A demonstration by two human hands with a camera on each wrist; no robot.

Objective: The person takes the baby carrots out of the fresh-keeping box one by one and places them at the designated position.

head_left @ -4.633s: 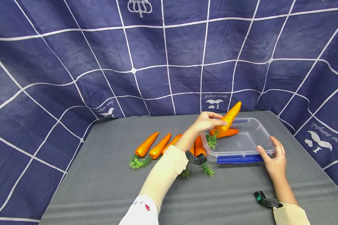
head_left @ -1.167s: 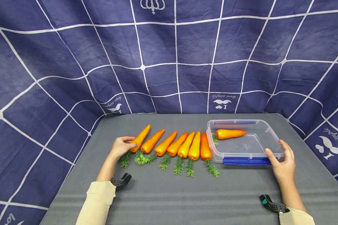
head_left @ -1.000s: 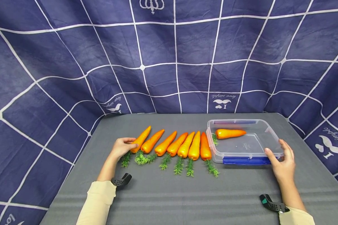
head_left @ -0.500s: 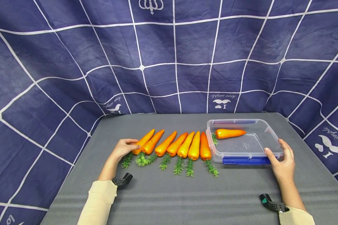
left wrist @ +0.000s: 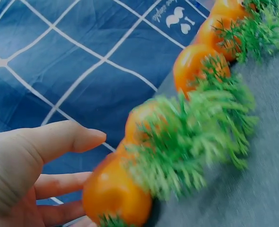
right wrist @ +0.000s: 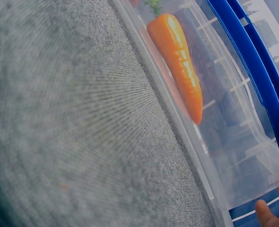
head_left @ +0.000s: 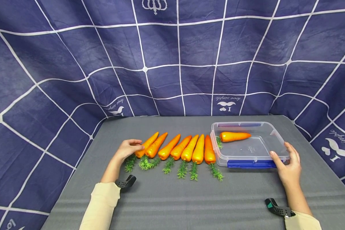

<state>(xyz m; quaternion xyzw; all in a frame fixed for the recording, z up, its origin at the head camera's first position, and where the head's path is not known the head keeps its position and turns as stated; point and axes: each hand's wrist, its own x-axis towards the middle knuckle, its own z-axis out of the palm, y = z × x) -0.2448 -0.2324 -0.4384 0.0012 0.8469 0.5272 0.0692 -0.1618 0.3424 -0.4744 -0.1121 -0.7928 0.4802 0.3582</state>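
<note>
Several orange carrots with green leafy tops lie side by side on the table. My left hand [head_left: 129,148] is at the leftmost carrot [head_left: 148,143], its fingers beside the thick end. In the left wrist view, the thumb stands apart from that carrot [left wrist: 116,191], while the other fingers lie behind it, partly hidden. A clear plastic food container [head_left: 261,150] with a blue front clip sits right of the row. One carrot [head_left: 235,136] lies inside it, also seen in the right wrist view [right wrist: 177,61]. My right hand [head_left: 290,167] holds the container's front right corner, thumb on the near rim.
The rightmost carrot [head_left: 209,151] lies against the container's left side. A grey cloth covers the table [head_left: 189,204]. Behind it hangs a dark blue curtain [head_left: 195,80] with white grid lines. Black straps [head_left: 126,182] circle both wrists.
Earlier the left hand held a carrot over the container; then it was at the row's left end. The leftmost carrot has shifted right against its neighbour, and the left hand's grip has loosened.
</note>
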